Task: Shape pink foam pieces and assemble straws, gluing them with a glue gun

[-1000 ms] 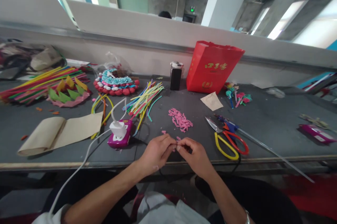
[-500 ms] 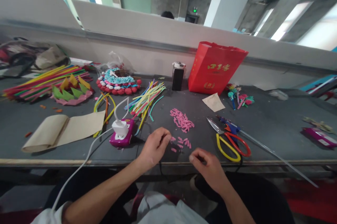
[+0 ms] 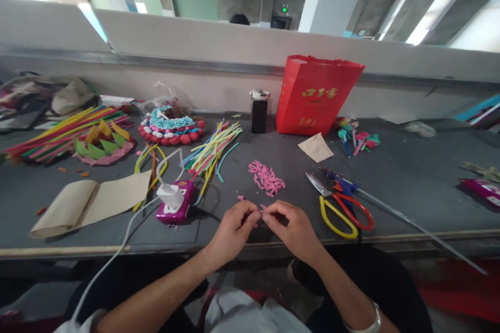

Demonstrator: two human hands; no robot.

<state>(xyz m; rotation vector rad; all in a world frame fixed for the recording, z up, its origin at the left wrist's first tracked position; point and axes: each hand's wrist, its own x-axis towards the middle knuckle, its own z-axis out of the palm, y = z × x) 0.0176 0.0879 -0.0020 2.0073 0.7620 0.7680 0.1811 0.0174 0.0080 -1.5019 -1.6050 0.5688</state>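
Note:
My left hand [image 3: 235,227] and my right hand [image 3: 292,230] meet near the table's front edge. Thumb and fingers of each are pinched, their tips almost touching, around what looks like a small pink piece [image 3: 263,207]; the fingers hide most of it. Just beyond them lies a loose pile of short pink pieces [image 3: 267,179]. One more pink bit [image 3: 240,198] rests on the table by my left fingers. To the right of my right hand are scissors [image 3: 339,218] with one yellow and one red handle, blades pointing away, beside a blue glue gun [image 3: 344,183] with a long clear stick.
A purple power socket [image 3: 180,208] with a white plug and cable stands left, near an unrolled brown paper [image 3: 117,192]. Coloured fuzzy stems [image 3: 214,148], a beaded ornament [image 3: 172,127], a black bottle [image 3: 259,114] and a red bag [image 3: 316,96] stand farther back.
My right hand has moved left and away from me to meet my left hand at the fingertips. Several loose pink pieces in front of the pile are now mostly hidden by the hands.

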